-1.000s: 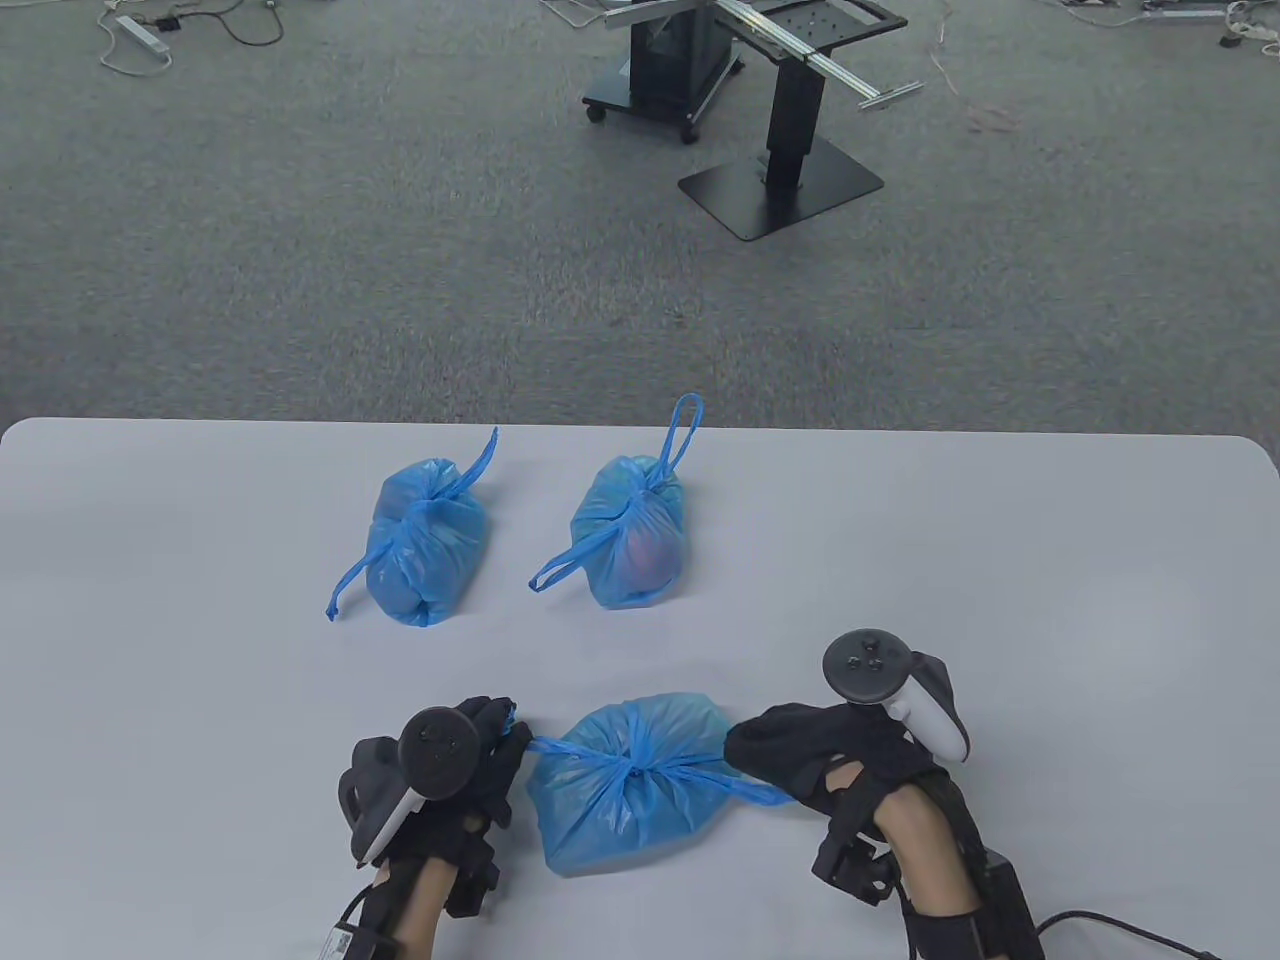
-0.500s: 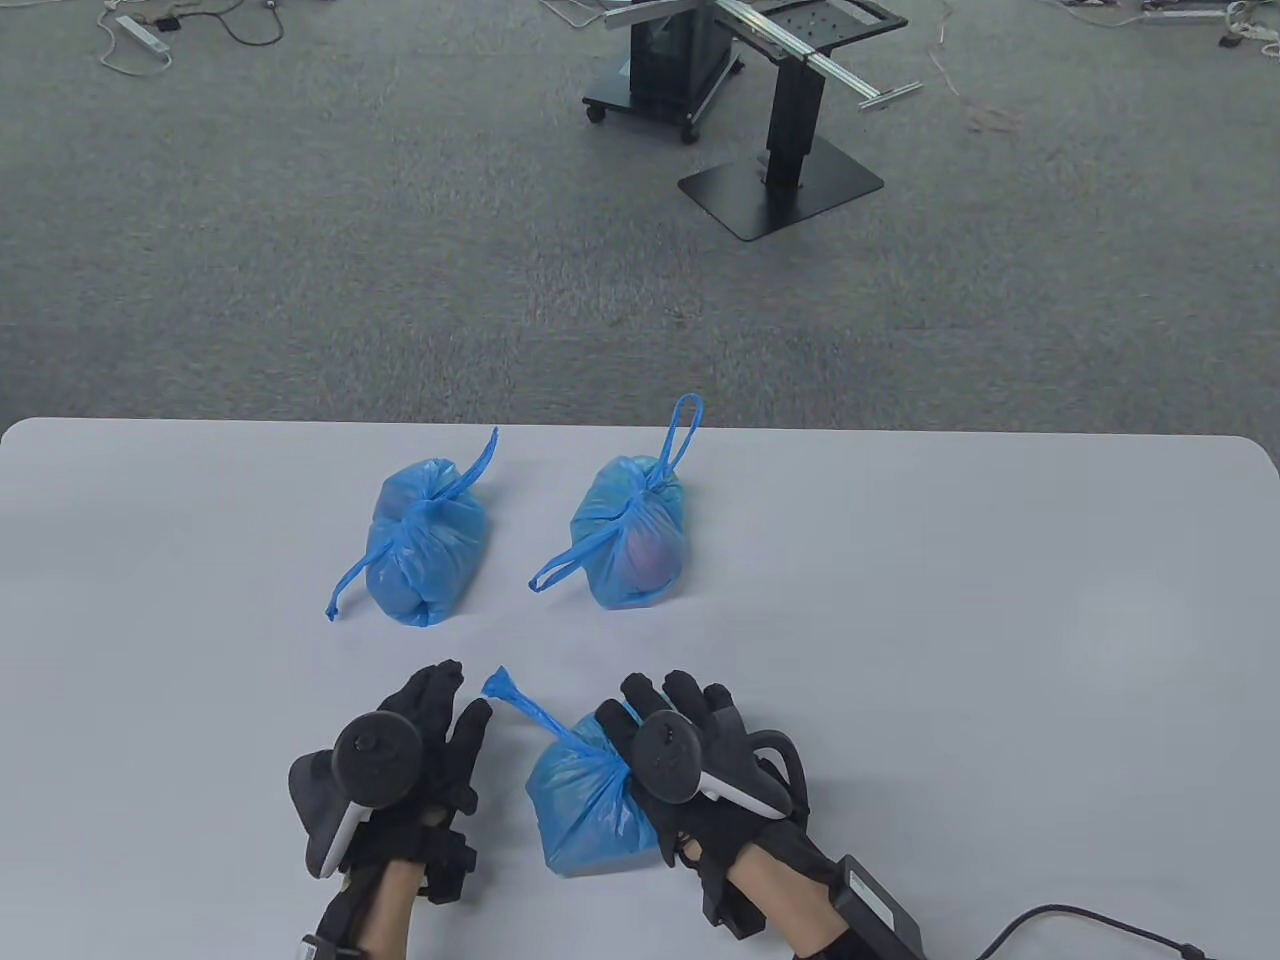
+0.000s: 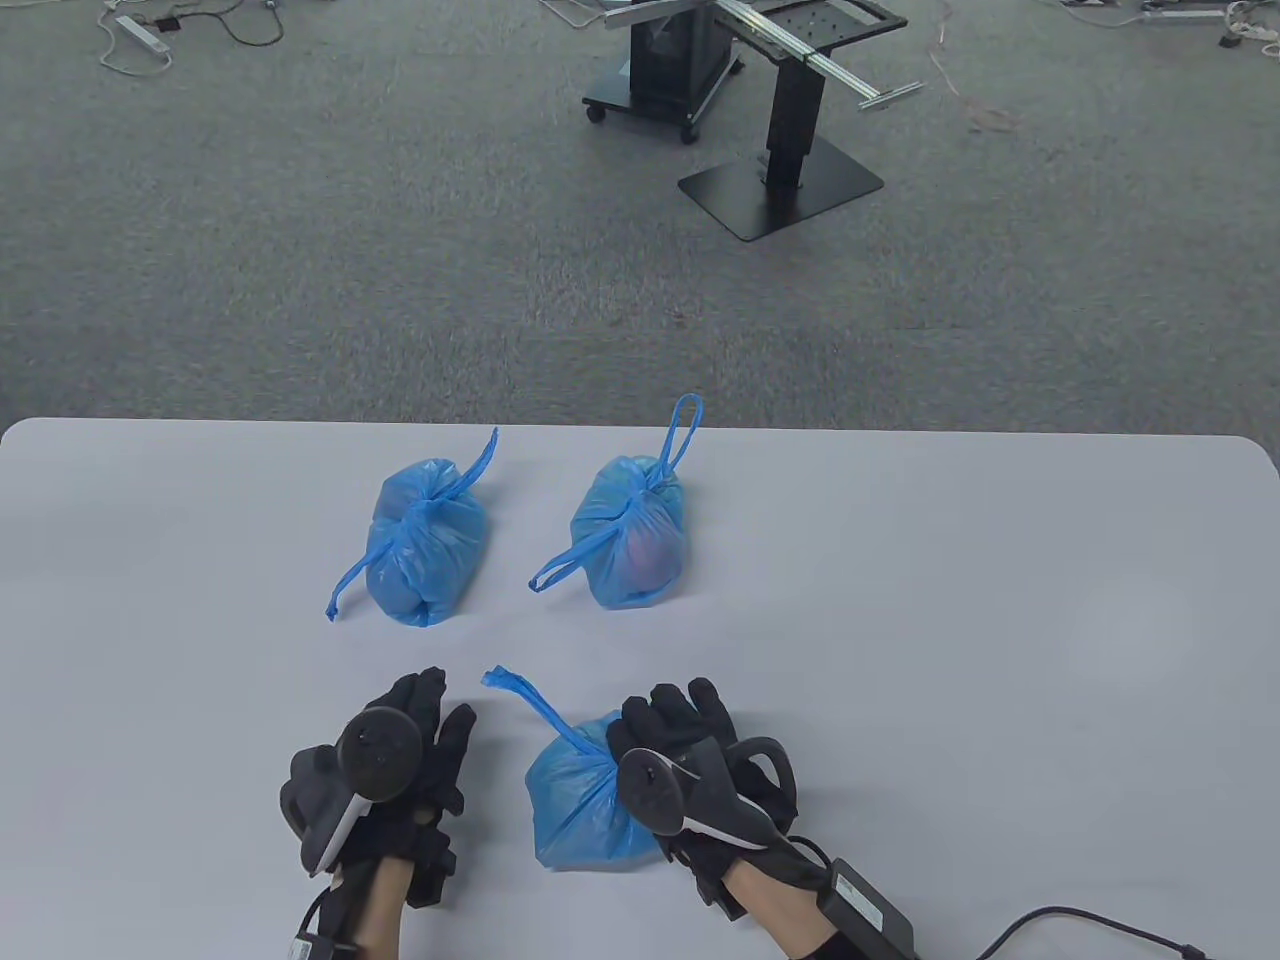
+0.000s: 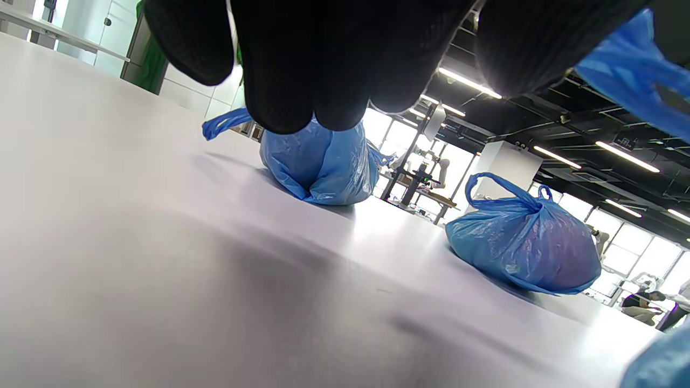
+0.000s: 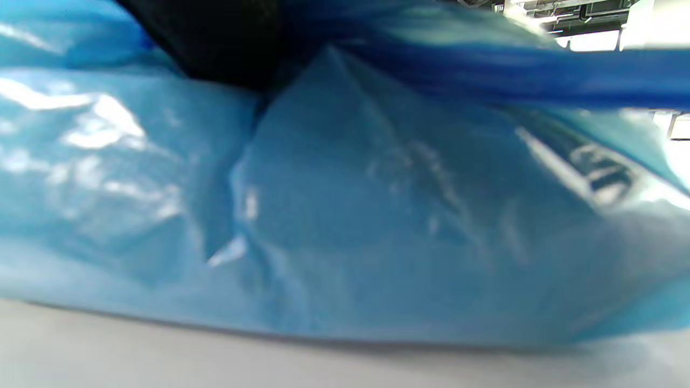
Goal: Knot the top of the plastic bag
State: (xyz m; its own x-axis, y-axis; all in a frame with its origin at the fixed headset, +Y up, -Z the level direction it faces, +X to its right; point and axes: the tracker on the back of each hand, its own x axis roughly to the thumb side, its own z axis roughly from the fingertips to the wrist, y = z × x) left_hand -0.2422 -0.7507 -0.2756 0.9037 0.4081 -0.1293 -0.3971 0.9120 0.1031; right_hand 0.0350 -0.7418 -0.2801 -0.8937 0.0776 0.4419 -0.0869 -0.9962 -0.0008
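The near blue plastic bag [image 3: 580, 800] lies on the white table [image 3: 1000, 650] at the front, its top gathered into a knot. One twisted handle tail [image 3: 520, 695] points up and to the left. My right hand [image 3: 670, 720] lies over the bag's right top with its fingers curved onto it. In the right wrist view the bag [image 5: 345, 215] fills the frame under a dark fingertip [image 5: 215, 37], and a blue strand [image 5: 539, 75] crosses the top. My left hand [image 3: 440, 710] is flat and open to the left of the bag, holding nothing. Its fingers [image 4: 302, 64] hang above the table.
Two more tied blue bags stand farther back, one on the left [image 3: 425, 545] and one on the right [image 3: 635, 545]. Both also show in the left wrist view [image 4: 323, 161] [image 4: 523, 248]. Grey carpet and a black stand [image 3: 780, 180] lie beyond the table.
Both hands let go of the handle ends they were pulling apart. My right hand moved left onto the bag. My left hand opened and drew back a little.
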